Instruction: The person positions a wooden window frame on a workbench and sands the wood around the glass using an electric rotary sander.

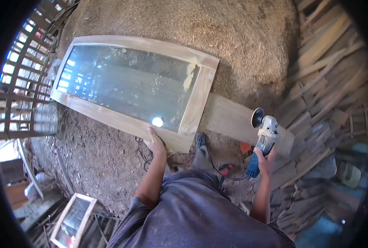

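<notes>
A large wooden frame [97, 113] with a glass pane [130, 82] lies tilted across the upper left. My left hand [156, 144] grips its lower rail near the right corner, thumb on top and the other fingers partly hidden beneath. On the right, my right hand [265, 160] is wrapped round the blue and grey body of an angle grinder [268, 131]. The grinder's round disc [257, 118] points up and left, apart from the frame. Pale patches mark the glass near its right end.
A wide board [229, 118] extends right from beneath the frame. Behind is a sawdust heap [250, 37]. Scrap wood [316, 99] lies at the right, a smaller glazed frame [73, 221] at the lower left, and a cord [237, 178] hangs from the grinder near my feet.
</notes>
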### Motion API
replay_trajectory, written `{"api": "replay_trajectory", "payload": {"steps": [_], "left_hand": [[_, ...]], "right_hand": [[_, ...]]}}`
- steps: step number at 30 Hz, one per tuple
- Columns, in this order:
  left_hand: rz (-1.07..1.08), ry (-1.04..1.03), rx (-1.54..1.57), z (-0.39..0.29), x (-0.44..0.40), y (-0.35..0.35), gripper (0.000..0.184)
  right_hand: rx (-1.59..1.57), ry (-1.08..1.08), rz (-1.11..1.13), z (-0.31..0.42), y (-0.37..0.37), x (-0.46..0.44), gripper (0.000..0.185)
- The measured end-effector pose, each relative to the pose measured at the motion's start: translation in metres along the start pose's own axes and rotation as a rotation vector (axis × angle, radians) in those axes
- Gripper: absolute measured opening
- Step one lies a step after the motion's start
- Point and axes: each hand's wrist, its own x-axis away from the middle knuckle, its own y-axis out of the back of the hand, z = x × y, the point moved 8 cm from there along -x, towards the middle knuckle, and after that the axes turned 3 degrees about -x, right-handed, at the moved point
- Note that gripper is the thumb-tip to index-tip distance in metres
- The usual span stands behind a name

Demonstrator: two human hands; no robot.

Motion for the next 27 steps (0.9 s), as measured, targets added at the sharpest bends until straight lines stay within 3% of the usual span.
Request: {"api": "replay_trajectory", "payload": {"steps": [1,3,5,7,9,11,12,13,14,16,19,21,23,24,27], "left_hand": [[0.021,0.013,-0.021,-0.005,-0.003,0.009,0.080],[0.222,0.263,-0.065,0.008,0.002,0.023,0.082],[0.257,0.406,-0.184,0.025,0.006,0.059,0.081],[0.343,0.692,-0.376,0.051,0.026,0.096,0.072],[0.706,0.748,-0.535,0.029,0.084,0.093,0.064],[1.446,0.531,-0.569,0.033,0.138,0.065,0.065],[1.506,0.357,-0.590,0.022,0.161,0.055,0.067],[1.558,0.185,-0.609,0.006,0.188,0.048,0.069],[1.558,0.179,-0.619,0.001,0.202,0.043,0.069],[1.580,0.354,-0.524,0.002,0.222,0.031,0.065],[1.490,0.408,-0.404,0.008,0.213,0.018,0.065],[1.505,0.414,-0.360,0.022,0.203,0.006,0.062],[1.354,0.397,-0.453,0.037,0.183,0.008,0.057],[1.412,0.386,-0.409,0.032,0.184,0.002,0.053],[1.437,0.378,-0.373,0.024,0.171,-0.009,0.052]], "right_hand": [[0.010,-0.023,-0.020,0.015,-0.010,0.023,0.058],[-0.024,0.027,-0.117,0.045,-0.025,0.069,0.058],[-0.009,-0.028,-0.126,0.032,-0.040,0.105,0.061],[-0.014,-0.070,-0.101,0.034,-0.068,0.134,0.062],[0.070,-0.105,-0.129,0.042,-0.093,0.159,0.062],[0.119,-0.063,-0.057,0.051,-0.121,0.176,0.058],[0.074,-0.021,-0.030,0.048,-0.136,0.181,0.054],[0.120,-0.058,-0.004,0.033,-0.150,0.188,0.053],[0.149,-0.047,0.008,0.034,-0.160,0.194,0.055],[0.176,-0.094,0.028,0.035,-0.181,0.200,0.057],[0.227,-0.028,0.038,0.044,-0.198,0.203,0.057],[0.242,-0.031,0.025,0.037,-0.207,0.202,0.055],[0.305,-0.053,0.056,0.041,-0.218,0.203,0.056],[0.352,-0.132,0.101,0.033,-0.225,0.202,0.059],[0.424,-0.110,0.061,0.031,-0.242,0.194,0.063]]}}
